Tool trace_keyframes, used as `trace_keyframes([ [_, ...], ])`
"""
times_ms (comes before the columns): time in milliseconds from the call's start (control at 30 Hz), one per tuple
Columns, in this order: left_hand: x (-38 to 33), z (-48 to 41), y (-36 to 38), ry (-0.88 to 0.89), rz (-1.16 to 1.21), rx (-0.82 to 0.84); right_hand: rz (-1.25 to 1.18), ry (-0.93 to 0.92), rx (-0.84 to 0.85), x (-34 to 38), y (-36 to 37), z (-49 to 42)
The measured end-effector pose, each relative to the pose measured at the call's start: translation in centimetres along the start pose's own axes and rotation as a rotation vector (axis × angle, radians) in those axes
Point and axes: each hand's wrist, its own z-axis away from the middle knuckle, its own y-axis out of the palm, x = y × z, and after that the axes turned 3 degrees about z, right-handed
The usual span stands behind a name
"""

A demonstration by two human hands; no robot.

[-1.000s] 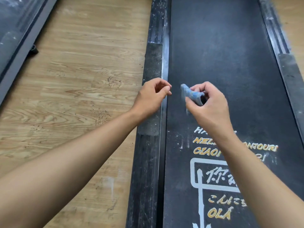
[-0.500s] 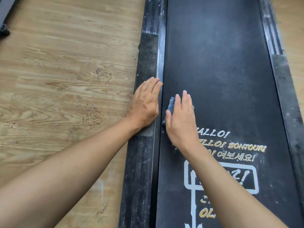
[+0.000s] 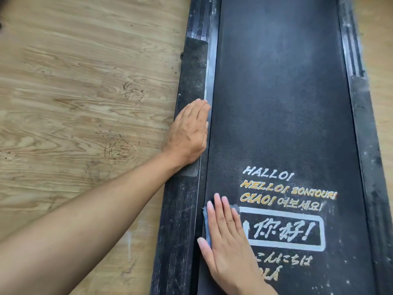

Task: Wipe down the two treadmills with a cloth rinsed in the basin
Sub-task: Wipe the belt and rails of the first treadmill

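While our flat right hand (image 3: 228, 237) presses the soft, limp cloth (image 3: 206, 225) onto the belt (image 3: 276, 103), our flat left hand (image 3: 188, 133) rests on the side rail (image 3: 192, 67).

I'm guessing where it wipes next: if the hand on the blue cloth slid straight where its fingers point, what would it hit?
Bare belt first; the right hand leans slightly left, so probably the left hand on the side rail.

The right hand (image 3: 229, 248) presses a blue cloth (image 3: 205, 222) flat on the black rubber treadmill belt (image 3: 276, 103). The left hand (image 3: 188, 135) lies farther ahead on the gritty black side rail (image 3: 193, 67) to the belt's left.
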Motion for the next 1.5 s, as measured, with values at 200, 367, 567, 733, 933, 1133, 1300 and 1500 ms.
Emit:
trace_keyframes([
  [200, 0.1, 0.1, 0.1, 0.016, -0.008, -0.017, -0.035, 0.256, -0.035, -5.4, -3.1, -15.7],
  [367, 0.4, 0.3, -0.3, 0.099, -0.103, 0.154, -0.039, 0.204, -0.031, -3.5, -2.5, -12.4],
  [567, 0.5, 0.2, 0.0, 0.084, -0.133, 0.163, -0.033, 0.145, 0.033, 4.0, 1.6, 6.0],
  [733, 0.2, 0.1, -0.3, 0.085, -0.144, 0.180, -0.063, 0.168, 0.010, -0.8, -1.1, -4.6],
  [933, -0.2, 0.4, -0.8, 0.081, -0.151, 0.188, -0.051, 0.312, -0.059, -7.1, -4.1, -18.2],
  [1133, 0.0, 0.2, -0.6, 0.077, -0.134, 0.183, 0.015, 0.175, 0.039, 0.9, 0.3, 5.1],
  [1300, -0.2, 0.2, -0.5, 0.074, -0.162, 0.206, 0.041, 0.092, 0.092, -3.8, -0.6, 1.1],
  [1500, -1.9, 0.3, -0.7, -0.020, -0.217, 0.273, -0.050, 0.389, -0.042, -12.2, -5.0, -18.5],
])
